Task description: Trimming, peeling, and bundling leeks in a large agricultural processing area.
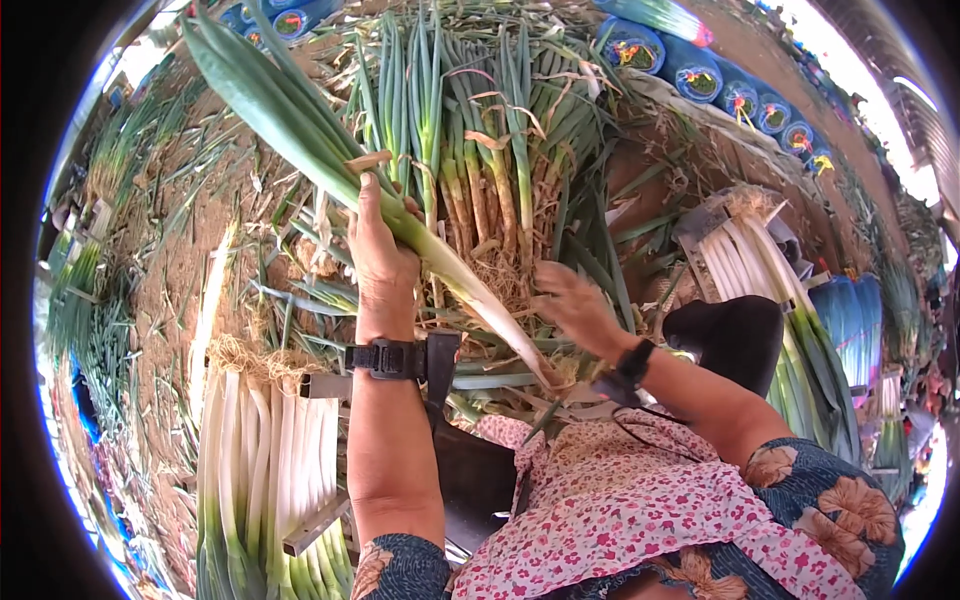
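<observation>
My left hand (380, 240) is closed around a long leek (440, 255), thumb laid along the stalk. Its broad green leaves reach to the upper left, and the white shank slants down to a rooted end near my lap. My right hand (580, 308) is beside the lower shank, apart from it, fingers loosely stretched and slightly blurred; I see nothing held in it. Just beyond both hands, a big heap of untrimmed leeks (490, 190) has dry brown outer leaves and tangled roots toward me.
Cleaned white leeks (265, 440) lie in a metal rack at lower left. Another rack of leeks (750, 260) stands at right. Blue-wrapped bundles (698, 82) line the upper right. Leaf scraps litter the brown ground (165, 340). A dark boot or trouser leg (735, 340) is by my right arm.
</observation>
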Demonstrator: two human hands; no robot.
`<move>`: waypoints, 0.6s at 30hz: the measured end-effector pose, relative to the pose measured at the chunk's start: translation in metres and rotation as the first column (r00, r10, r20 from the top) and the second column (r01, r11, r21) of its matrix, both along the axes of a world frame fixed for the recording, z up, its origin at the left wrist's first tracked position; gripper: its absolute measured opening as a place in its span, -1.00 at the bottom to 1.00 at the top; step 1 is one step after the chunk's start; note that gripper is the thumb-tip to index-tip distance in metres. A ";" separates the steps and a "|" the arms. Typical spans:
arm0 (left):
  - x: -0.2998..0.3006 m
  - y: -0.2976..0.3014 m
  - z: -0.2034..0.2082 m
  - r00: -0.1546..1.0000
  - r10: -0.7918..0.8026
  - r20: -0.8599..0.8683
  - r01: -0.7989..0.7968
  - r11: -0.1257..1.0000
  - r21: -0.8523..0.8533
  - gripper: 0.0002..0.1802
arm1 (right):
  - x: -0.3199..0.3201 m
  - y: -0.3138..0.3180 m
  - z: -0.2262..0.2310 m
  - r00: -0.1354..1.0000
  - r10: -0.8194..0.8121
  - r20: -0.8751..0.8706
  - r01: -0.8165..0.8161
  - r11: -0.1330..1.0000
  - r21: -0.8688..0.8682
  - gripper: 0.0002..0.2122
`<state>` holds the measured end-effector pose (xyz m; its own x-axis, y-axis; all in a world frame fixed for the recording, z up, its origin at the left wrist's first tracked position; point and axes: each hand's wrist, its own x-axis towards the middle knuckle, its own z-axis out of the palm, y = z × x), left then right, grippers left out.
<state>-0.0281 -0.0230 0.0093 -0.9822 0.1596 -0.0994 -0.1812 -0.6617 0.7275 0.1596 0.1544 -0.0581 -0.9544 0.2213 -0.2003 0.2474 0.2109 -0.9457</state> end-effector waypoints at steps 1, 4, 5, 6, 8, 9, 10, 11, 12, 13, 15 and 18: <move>0.006 0.008 0.007 0.998 -0.035 -0.047 0.039 0.995 0.094 -0.54 | -0.014 -0.022 0.017 0.994 0.038 -0.104 -0.056 0.983 -0.175 -0.54; 0.009 0.015 0.007 0.975 -0.222 0.004 0.207 0.915 0.346 -0.52 | -0.049 -0.045 0.019 0.961 0.003 -0.275 -0.089 0.949 -0.303 -0.59; 0.018 0.022 0.011 0.968 -0.250 0.010 0.238 0.930 0.280 -0.53 | -0.055 -0.041 0.017 0.941 -0.053 -0.333 -0.042 0.962 -0.272 -0.60; 0.023 0.029 0.014 0.960 -0.279 0.017 0.269 0.939 0.213 -0.53 | -0.054 -0.036 0.016 0.940 -0.062 -0.335 -0.031 0.963 -0.266 -0.60; 0.019 0.020 0.001 0.947 -0.322 0.003 0.311 0.916 0.253 -0.53 | -0.052 -0.044 0.024 0.927 -0.095 -0.362 -0.056 0.922 -0.384 -0.70; 0.018 0.017 -0.006 0.953 -0.302 0.013 0.294 0.937 0.191 -0.55 | -0.050 -0.045 0.028 0.930 -0.087 -0.358 -0.062 0.921 -0.385 -0.70; 0.017 0.017 -0.010 0.957 -0.289 0.019 0.285 0.950 0.127 -0.57 | -0.048 -0.043 0.033 0.916 -0.023 -0.401 -0.031 0.991 -0.128 -0.75; 0.016 0.018 -0.014 0.963 -0.268 0.011 0.263 0.951 0.162 -0.60 | -0.047 -0.043 0.037 0.904 0.050 -0.425 0.009 0.991 0.136 -0.79; 0.015 0.018 -0.017 0.964 -0.267 0.013 0.262 0.952 0.161 -0.60 | -0.047 -0.044 0.039 0.905 0.050 -0.423 0.008 0.991 0.135 -0.79; 0.014 0.018 -0.020 0.973 -0.231 0.017 0.225 0.961 0.158 -0.62 | -0.047 -0.045 0.042 0.937 0.074 -0.341 -0.013 0.984 0.178 -0.82; 0.011 0.018 -0.025 0.985 -0.169 0.039 0.162 0.977 0.137 -0.57 | -0.047 -0.048 0.048 0.962 0.096 -0.256 -0.039 0.975 0.218 -0.85; 0.021 0.029 -0.011 0.990 -0.084 -0.118 0.094 0.992 0.083 -0.44 | -0.043 -0.046 0.059 0.955 0.208 -0.212 -0.164 0.965 0.206 -0.84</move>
